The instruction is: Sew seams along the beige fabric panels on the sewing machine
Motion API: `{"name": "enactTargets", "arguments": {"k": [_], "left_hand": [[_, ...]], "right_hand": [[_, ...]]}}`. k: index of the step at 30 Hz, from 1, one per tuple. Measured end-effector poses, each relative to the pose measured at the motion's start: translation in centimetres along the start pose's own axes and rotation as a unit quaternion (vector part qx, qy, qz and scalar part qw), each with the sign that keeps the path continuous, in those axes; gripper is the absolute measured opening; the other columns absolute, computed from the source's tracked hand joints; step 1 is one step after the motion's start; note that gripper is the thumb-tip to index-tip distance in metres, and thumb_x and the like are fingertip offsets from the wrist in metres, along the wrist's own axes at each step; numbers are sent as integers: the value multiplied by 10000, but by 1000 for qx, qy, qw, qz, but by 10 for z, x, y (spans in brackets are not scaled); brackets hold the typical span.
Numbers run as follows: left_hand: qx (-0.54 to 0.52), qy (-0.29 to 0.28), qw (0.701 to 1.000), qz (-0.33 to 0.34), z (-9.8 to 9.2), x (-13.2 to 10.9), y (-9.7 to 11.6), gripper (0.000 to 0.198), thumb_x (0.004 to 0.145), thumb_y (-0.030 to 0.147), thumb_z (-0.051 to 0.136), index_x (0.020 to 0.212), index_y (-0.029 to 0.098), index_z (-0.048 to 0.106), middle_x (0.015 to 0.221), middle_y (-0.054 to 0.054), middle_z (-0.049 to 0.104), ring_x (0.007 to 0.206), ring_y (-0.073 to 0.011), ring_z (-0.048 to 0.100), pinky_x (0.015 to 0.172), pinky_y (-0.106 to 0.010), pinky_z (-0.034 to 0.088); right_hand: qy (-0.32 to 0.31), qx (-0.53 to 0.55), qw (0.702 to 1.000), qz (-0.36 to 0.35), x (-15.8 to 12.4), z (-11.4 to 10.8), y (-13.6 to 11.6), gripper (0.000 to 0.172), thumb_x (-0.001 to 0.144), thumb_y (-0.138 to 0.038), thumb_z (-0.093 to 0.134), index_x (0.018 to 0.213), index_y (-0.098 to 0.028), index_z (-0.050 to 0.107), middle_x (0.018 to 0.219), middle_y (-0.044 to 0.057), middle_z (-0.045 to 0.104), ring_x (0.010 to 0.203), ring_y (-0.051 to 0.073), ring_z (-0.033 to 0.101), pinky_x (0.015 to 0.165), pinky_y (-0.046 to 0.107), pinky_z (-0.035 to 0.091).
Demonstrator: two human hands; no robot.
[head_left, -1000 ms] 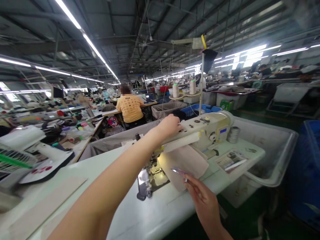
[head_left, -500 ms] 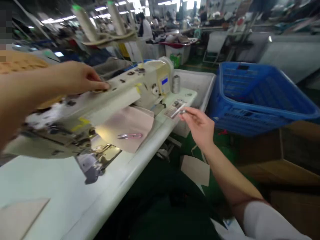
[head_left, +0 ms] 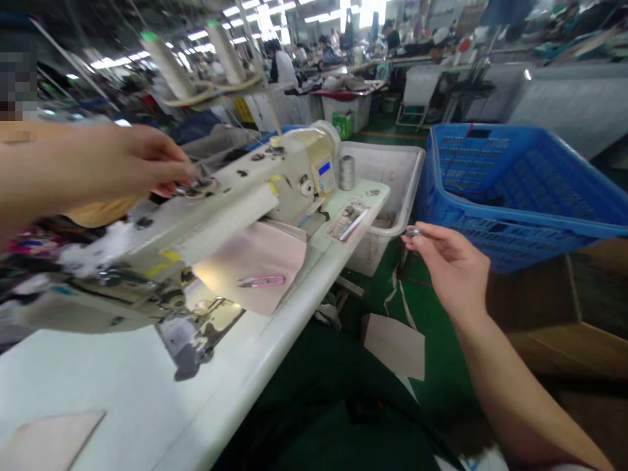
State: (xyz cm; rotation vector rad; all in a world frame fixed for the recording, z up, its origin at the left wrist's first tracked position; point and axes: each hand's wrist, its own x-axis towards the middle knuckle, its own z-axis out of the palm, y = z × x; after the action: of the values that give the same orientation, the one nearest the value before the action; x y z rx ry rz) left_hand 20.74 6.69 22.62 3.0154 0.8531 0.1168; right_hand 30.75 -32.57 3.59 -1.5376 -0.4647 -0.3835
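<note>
An industrial sewing machine (head_left: 245,190) stands on a pale table (head_left: 122,392). My left hand (head_left: 142,160) reaches over the machine's top, fingers drawn together at a small round metal fitting; whatever they grip is hidden. Out past the table's edge, my right hand (head_left: 451,268) pinches a small silver metal bobbin (head_left: 413,231) between thumb and fingers. Beige fabric pieces (head_left: 289,252) lie under the machine's arm, with pink thread snips (head_left: 261,280) on top. A grey thread spool (head_left: 347,173) stands upright beside a small tray (head_left: 347,220) set into the tabletop.
A white bin (head_left: 409,190) stands behind the table end, and a large blue plastic basket (head_left: 520,219) to its right. Cardboard boxes (head_left: 549,347) sit at lower right. Two thread cones (head_left: 171,65) rise behind the machine. Another fabric piece (head_left: 53,438) lies at front left.
My right hand has moved right and slightly down, away from the tray, with the bobbin in its fingers. My left hand has shifted slightly left along the machine's top.
</note>
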Motion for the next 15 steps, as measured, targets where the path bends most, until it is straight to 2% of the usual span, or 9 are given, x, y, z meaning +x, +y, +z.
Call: {"name": "enactTargets", "arguments": {"k": [2,5,8,10,13,15], "left_hand": [[59,16,998,5,-8,-23,17,310,899,330,467,1004,102,650,853,-18,637,937,-268,661,897,-448,479],[61,16,997,36,-5,-48,30,241,933,263,440,975,150,649,933,-28,681,887,-201,655,875,-310,484],[41,37,998,18,6,-57,25,237,955,222,395,957,145,620,929,-96,692,835,-220,657,788,-296,484],[42,45,998,18,11,-60,18,250,971,223,380,935,145,615,907,-111,693,825,-227,657,770,-303,475],[42,46,998,26,14,-64,13,259,993,222,366,951,150,611,913,-110,696,820,-219,657,758,-305,470],[41,47,998,22,15,-68,13,251,996,203,363,978,151,608,921,-111,699,812,-216,661,744,-307,472]], "right_hand": [[-81,24,996,-37,6,38,-12,188,881,-308,707,1056,-251,746,1002,28,775,852,181,746,841,379,626],[-173,65,973,-140,22,107,-35,162,911,-290,650,1030,-270,758,1042,28,773,962,199,727,910,384,597],[-204,116,942,-241,49,179,-61,169,907,-247,635,1015,-271,763,1074,31,766,1057,213,697,1002,403,543],[-214,124,929,-274,66,222,-74,174,890,-197,635,978,-258,772,1090,41,760,1058,207,692,1022,391,521],[-291,90,905,-298,83,269,-85,203,846,-102,644,946,-215,780,1053,68,766,1018,206,702,974,358,532],[-342,73,881,-318,85,286,-88,222,832,-62,638,943,-189,783,1037,85,769,996,209,709,944,343,540]]}}
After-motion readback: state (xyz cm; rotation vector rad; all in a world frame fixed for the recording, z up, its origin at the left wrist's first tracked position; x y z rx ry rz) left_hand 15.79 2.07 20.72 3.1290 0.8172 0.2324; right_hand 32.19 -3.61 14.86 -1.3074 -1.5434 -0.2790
